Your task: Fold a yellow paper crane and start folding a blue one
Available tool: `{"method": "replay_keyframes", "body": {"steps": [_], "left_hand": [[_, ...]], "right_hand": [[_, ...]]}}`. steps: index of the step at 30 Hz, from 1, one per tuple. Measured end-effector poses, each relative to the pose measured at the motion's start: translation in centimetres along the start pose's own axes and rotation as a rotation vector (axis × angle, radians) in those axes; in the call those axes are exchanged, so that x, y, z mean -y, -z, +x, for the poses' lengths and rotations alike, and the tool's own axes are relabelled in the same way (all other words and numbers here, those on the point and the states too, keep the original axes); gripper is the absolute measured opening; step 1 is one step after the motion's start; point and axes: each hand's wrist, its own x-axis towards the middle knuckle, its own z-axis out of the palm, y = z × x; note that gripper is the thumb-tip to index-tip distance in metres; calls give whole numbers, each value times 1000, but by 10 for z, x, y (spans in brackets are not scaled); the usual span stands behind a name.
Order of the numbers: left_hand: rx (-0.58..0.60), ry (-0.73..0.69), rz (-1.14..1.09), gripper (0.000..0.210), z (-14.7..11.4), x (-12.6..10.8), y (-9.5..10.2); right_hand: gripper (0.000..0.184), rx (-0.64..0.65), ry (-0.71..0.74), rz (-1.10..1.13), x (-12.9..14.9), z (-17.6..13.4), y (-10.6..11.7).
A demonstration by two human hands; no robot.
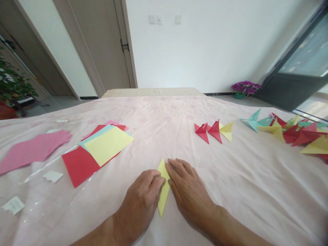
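Observation:
A yellow sheet of origami paper (164, 200), folded into a narrow diamond, lies on the cloth in front of me with its points toward and away from me. Curled at the paper's left edge, my left hand (145, 194) pinches it, thumb pressed near the middle. My right hand (188, 188) lies on the other side with fingers stretched out, the fingertips and thumb touching the right edge. Part of the paper's left side is hidden under my left fingers.
Loose yellow, blue and red sheets (109, 145) and pink paper (36, 150) lie at left, near clear plastic wrapping and white scraps (53, 176). Folded red and yellow cranes (214, 131) stand right of centre. A heap of folded cranes (294, 133) covers the far right.

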Motion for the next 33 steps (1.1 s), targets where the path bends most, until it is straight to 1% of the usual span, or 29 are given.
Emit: {"method": "replay_keyframes", "body": {"steps": [3, 5, 8, 11, 16, 25, 33], "left_hand": [[-4, 185, -54, 20, 5, 5, 2], [16, 270, -38, 20, 9, 7, 4], [64, 331, 9, 21, 13, 9, 5], [85, 363, 0, 21, 16, 9, 5], [99, 387, -29, 25, 17, 10, 5], [112, 359, -46, 34, 16, 10, 4], [138, 297, 95, 31, 17, 3, 3]], "right_hand": [[45, -2, 3, -41, 0, 0, -4], [45, -11, 10, -53, -1, 0, -4], [46, -26, 22, -63, -1, 0, -4], [47, -42, 29, -75, -1, -1, -6], [47, -44, 42, -84, -2, 1, -9], [51, -41, 58, -109, -3, 0, -9], [53, -41, 57, -101, -3, 1, -9]]}}
